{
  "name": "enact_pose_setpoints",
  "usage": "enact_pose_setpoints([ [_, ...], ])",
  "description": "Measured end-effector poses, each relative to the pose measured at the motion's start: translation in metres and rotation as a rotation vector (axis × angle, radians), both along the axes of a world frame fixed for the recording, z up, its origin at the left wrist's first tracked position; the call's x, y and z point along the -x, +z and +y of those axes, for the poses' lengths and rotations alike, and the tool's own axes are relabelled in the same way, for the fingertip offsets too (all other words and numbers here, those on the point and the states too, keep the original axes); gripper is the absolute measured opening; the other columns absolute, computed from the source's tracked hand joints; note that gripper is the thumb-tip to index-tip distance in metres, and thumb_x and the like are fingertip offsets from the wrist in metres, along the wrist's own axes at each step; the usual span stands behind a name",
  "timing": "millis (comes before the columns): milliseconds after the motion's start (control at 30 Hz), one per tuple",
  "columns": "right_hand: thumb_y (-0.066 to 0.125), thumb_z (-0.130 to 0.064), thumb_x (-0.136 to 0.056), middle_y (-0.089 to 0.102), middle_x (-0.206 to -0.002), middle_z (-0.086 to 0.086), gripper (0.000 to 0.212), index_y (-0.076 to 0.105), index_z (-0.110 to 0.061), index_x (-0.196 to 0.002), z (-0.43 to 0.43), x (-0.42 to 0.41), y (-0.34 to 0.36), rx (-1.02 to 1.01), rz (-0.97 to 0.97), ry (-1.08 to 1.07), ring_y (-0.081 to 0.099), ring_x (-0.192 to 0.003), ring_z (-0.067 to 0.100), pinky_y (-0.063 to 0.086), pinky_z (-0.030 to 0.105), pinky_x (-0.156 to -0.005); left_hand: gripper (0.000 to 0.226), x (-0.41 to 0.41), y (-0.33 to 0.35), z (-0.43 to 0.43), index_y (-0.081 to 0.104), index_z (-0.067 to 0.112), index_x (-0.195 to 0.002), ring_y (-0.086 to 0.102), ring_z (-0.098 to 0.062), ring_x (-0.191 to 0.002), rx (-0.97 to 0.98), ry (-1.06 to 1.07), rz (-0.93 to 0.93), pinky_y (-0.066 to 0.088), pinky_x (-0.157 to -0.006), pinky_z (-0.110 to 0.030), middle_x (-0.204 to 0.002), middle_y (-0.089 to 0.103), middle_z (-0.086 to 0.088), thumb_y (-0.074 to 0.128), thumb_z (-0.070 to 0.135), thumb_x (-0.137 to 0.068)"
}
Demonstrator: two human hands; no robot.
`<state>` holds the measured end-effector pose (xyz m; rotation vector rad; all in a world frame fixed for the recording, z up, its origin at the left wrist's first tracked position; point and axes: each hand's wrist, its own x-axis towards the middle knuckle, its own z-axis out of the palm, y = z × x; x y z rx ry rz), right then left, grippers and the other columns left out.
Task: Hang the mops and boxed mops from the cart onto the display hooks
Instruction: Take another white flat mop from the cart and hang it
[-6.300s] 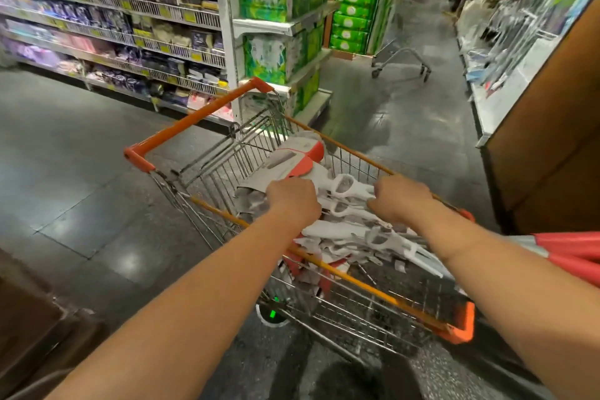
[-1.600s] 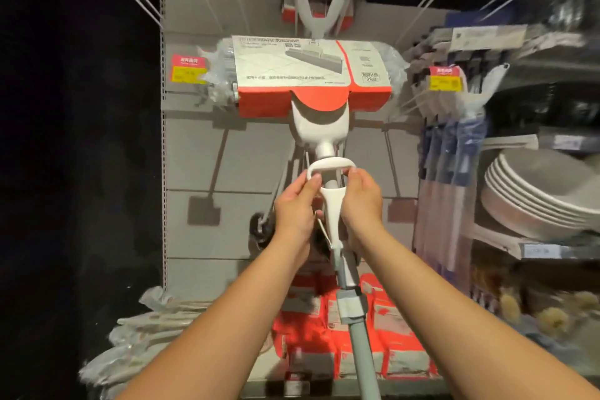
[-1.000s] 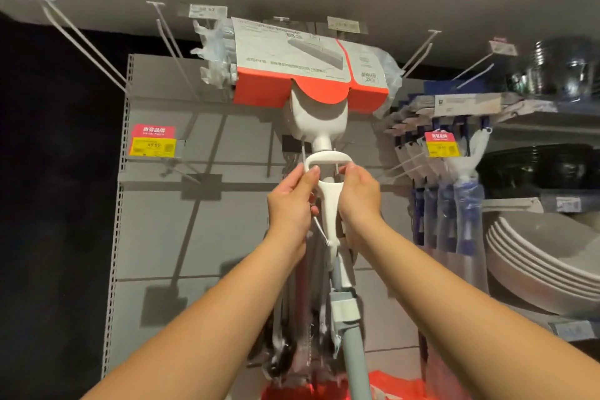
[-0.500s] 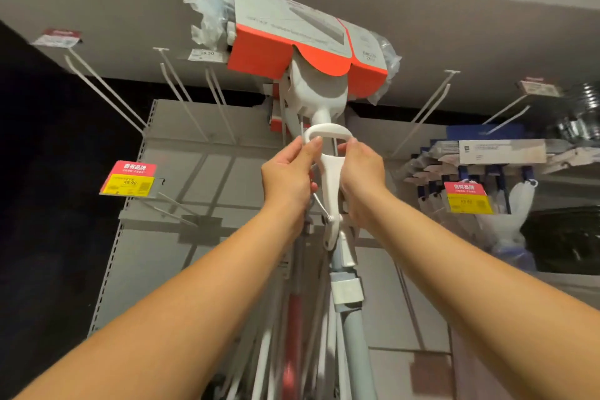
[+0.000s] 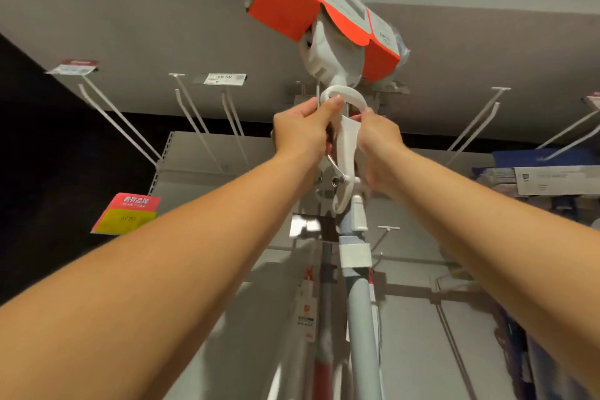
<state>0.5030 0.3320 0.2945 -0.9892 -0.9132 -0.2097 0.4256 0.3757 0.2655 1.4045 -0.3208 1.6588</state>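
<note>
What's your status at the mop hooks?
Left hand, right hand grip the mop's loop handle. Boxed head high, tilted. Hooked or not: unclear. No obstruction seen.

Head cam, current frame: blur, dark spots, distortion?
Head view: left side falls to black; wide-angle lens stretches the forearms near the bottom edge; lower grey mop pole is smeared; white plastic loop handle, left hand and right hand are sharp.

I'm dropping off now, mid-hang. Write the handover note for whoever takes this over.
Left hand: grip pinches the white plastic loop handle of the boxed mop.
Right hand: grip on the loop's other side.
Mop: orange-and-white cardboard-sleeved head on top, grey pole hanging below, loop up among the white wire display hooks.
Done: mop raised to hook height; whether the loop is hooked, cannot tell.
Left: seat it, release, fetch the rest; cart out of view.
</note>
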Motion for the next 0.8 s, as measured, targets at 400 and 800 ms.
enact_pose_setpoints([
  [400, 0.031, -0.037, -0.104, 0.065, -0.107, 0.014, 0.034, 0.057, -0.018, -0.094, 0.049, -0.02, 0.048, -0.091, -0.052, 0.043, 0.06, -0.092, 0.026, 0.048, 0.036, -0.09, 0.018, -0.03, 0.062, 0.071, 0.067, 0.012, -0.069, 0.039, -0.013, -0.042, -0.103, -0.084, -0.031, 0.039, -0.042, -0.019, -0.072, 0.061, -0.013, 0.076, 0.022, -0.081],
  [800, 0.033, -0.039, -0.101, 0.059, -0.11, 0.008, 0.043, 0.056, -0.014, -0.127, 0.072, -0.078, 0.069, 0.054, -0.013, 0.003, 0.056, -0.092, 0.024, 0.049, 0.04, -0.092, 0.022, -0.079, 0.086, 0.096, 0.066, 0.011, -0.07, 0.055, -0.014, -0.049, -0.065, -0.059, 0.044, 0.05, -0.051, -0.022, -0.072, 0.069, -0.01, 0.079, 0.027, -0.078],
])
